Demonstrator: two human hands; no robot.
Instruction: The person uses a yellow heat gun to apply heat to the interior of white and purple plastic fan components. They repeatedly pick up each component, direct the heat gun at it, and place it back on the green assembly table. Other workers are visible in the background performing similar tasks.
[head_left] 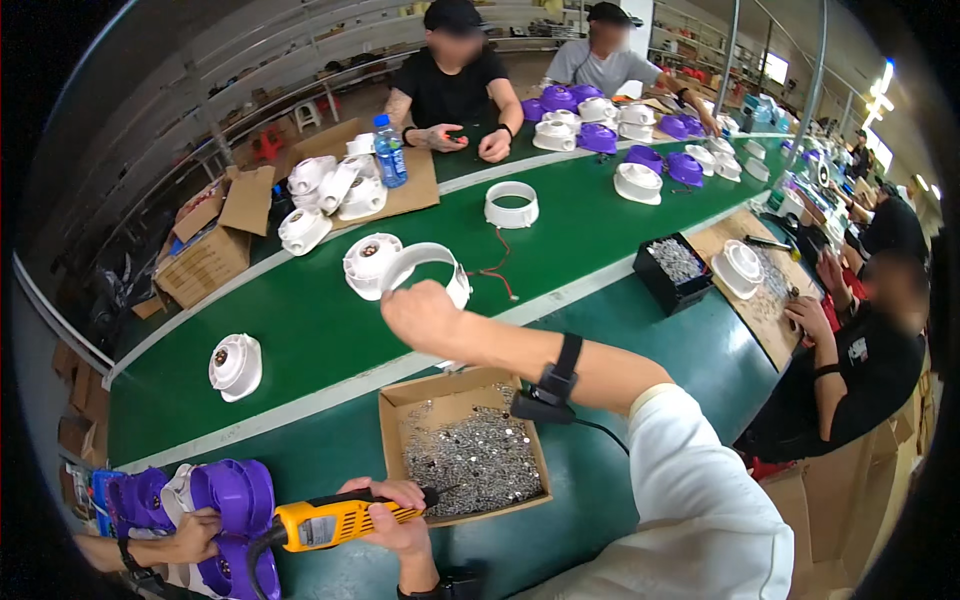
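Observation:
My left hand [398, 513] is wrapped round the front of a yellow electric screwdriver [318, 524]. Its black nose and bit point over an open cardboard box [391, 402] of small metal screws [470, 460]. My right arm, in a white sleeve, reaches over that box to the green conveyor belt [320, 335]. There my right hand [425, 317] is closed at the near edge of a white plastic ring [452, 262], its fingertips partly hidden. Just behind the ring rests a round white housing [372, 262]. A red wire [492, 272] trails beside the ring.
Another white ring [511, 222] and a white housing [235, 366] lie on the belt. At the lower left, a co-worker's hand [195, 537] touches purple housings [232, 495]. Across the belt stand a blue bottle [390, 155] and piled white housings. A black screw bin [672, 272] sits right.

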